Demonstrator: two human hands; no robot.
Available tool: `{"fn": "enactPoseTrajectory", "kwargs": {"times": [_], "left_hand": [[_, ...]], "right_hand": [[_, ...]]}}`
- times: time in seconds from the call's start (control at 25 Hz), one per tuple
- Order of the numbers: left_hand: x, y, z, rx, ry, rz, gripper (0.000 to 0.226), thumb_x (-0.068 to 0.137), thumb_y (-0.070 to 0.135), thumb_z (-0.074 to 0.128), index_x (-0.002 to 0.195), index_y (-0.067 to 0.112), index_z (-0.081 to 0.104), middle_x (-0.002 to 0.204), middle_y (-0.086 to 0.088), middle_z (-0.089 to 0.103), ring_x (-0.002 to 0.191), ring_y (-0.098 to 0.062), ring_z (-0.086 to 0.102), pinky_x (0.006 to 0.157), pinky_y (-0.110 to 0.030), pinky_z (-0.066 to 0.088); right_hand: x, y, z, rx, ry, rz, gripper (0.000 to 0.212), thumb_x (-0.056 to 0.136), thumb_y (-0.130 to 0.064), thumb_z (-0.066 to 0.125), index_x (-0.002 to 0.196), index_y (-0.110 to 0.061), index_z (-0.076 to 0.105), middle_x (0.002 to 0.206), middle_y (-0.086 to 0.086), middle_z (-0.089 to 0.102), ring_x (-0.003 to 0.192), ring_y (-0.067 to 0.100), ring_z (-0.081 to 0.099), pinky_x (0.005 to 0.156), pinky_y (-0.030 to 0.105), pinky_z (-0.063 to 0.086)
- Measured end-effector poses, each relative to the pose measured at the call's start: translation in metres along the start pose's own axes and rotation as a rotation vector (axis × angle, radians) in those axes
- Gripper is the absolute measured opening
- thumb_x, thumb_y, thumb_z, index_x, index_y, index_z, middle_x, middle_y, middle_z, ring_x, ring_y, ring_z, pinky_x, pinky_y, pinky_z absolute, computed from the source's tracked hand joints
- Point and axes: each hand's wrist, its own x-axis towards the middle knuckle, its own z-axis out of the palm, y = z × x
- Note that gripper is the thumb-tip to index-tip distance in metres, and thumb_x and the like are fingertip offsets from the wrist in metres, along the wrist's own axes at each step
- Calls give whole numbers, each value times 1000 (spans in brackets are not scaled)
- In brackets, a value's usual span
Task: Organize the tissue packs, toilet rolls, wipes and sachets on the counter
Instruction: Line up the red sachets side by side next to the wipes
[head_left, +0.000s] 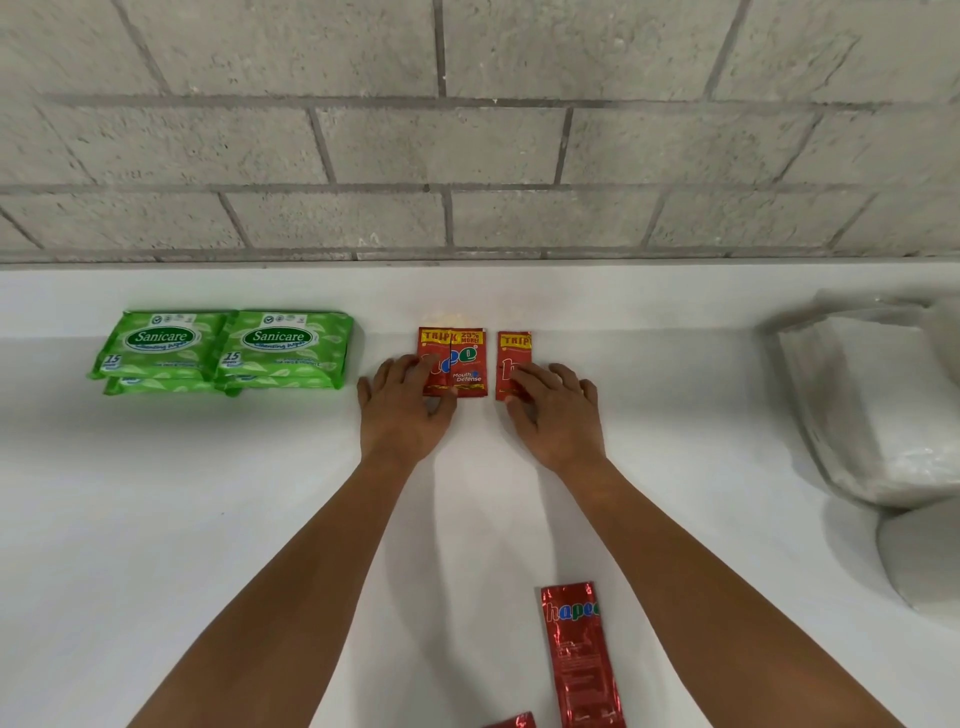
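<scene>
We saw a white surface (182, 519) running along the foot of a grey block wall (467, 130). We take the pair of overlapping red sachets (462, 364), lying near the wall at the middle of the surface, as our landmark.

Well to the right of that pair lay the largest thing, a clear plastic pack of white tissue (872, 410), and nearer us beside it a rounded white shape (919, 561) that we could not identify.

Well to the left of the pair sat the green wipes packs (223, 348), two side by side and touching, each lying on another green pack whose edge showed beneath.

Nearer us than the pair, and a little to the right, lay a long red foil sachet (579, 654), lengthwise toward us, between the two forearms. A corner of another red packet (514, 721) showed at the bottom edge, just left of it.

Our left hand (402, 405) lay flat with fingers spread, its fingertips resting on the left sachet of the pair. Our right hand (556, 410) lay likewise spread and flat, its fingertips pressing a single red sachet (511, 358) that lay just right of the pair, apart from it by a narrow gap. Neither hand pinched or curled round anything.
</scene>
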Motion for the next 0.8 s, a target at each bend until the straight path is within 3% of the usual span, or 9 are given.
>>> {"fn": "enactPoseTrajectory", "kwargs": {"times": [0.12,0.32,0.56,0.8], "left_hand": [[0,0,0,26,-9,5,53,89,46,47,139,30,39,143,1,41,137,-21,27,113,-48,17],[0,0,1,23,5,7,53,88,46,49,138,30,39,141,0,42,136,-21,28,112,-48,18],[1,0,2,30,-2,-1,55,86,45,52,138,30,40,142,0,41,136,-22,28,112,-48,17],[1,0,2,40,-3,-3,56,86,45,52,138,30,39,142,1,41,136,-22,28,112,-47,17]], "right_hand": [[1,1,1,-4,-4,-16,48,94,-40,41,138,-22,40,148,-3,37,138,22,26,107,40,22],[-1,0,0,61,68,-21,38,91,-40,49,122,-20,57,134,-2,53,130,22,37,102,37,27],[1,1,1,40,21,-52,42,92,-34,46,132,-21,49,142,-2,45,136,22,30,106,38,22],[0,2,0,16,14,-51,42,90,-40,48,128,-22,52,139,-1,47,134,23,32,105,38,24]]}}
